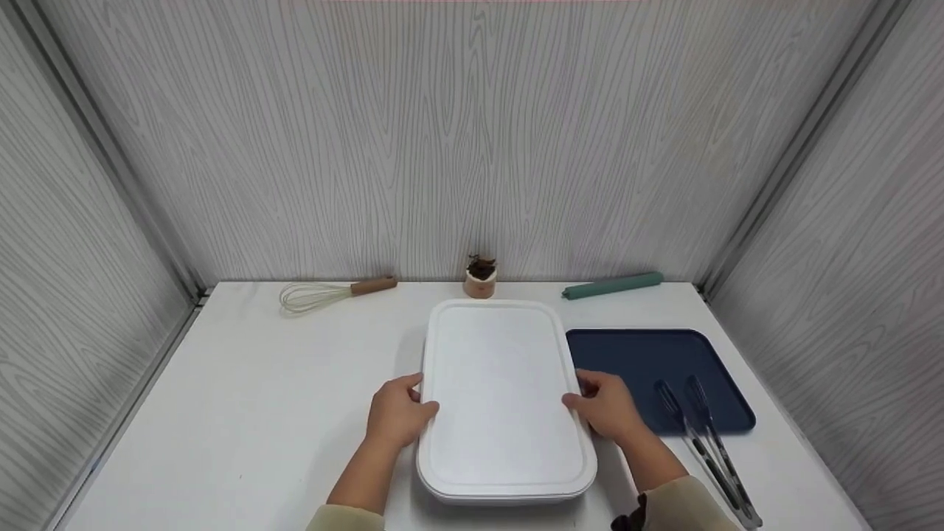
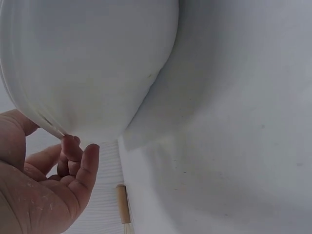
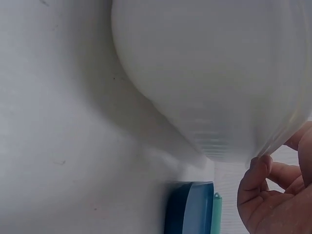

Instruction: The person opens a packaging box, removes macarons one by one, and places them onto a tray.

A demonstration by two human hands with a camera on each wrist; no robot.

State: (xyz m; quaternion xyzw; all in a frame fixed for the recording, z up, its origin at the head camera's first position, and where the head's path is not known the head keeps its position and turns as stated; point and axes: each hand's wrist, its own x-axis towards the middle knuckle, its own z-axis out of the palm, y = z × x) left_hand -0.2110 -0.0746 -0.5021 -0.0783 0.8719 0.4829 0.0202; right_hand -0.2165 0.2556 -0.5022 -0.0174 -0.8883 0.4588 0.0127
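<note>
A white rectangular lidded container (image 1: 501,398) with rounded corners stands in the middle of the table, its flat lid (image 1: 495,354) on top. My left hand (image 1: 398,413) grips the lid's rim at the left side, thumb on top and fingers curled beneath the edge. On the opposite side my right hand (image 1: 606,405) pinches the rim the same way. In both wrist views the fingertips (image 2: 73,146) sit right under the lid's edge, beside the tall translucent wall (image 3: 214,97) of the container. The container's contents are hidden.
Right of the container lies a dark blue tray (image 1: 612,354) with metal tongs (image 1: 712,450) resting across its front edge. Along the back are a whisk (image 1: 332,293) with a wooden handle, a small pot (image 1: 481,279) with dark contents, and a green stick-like item (image 1: 612,285).
</note>
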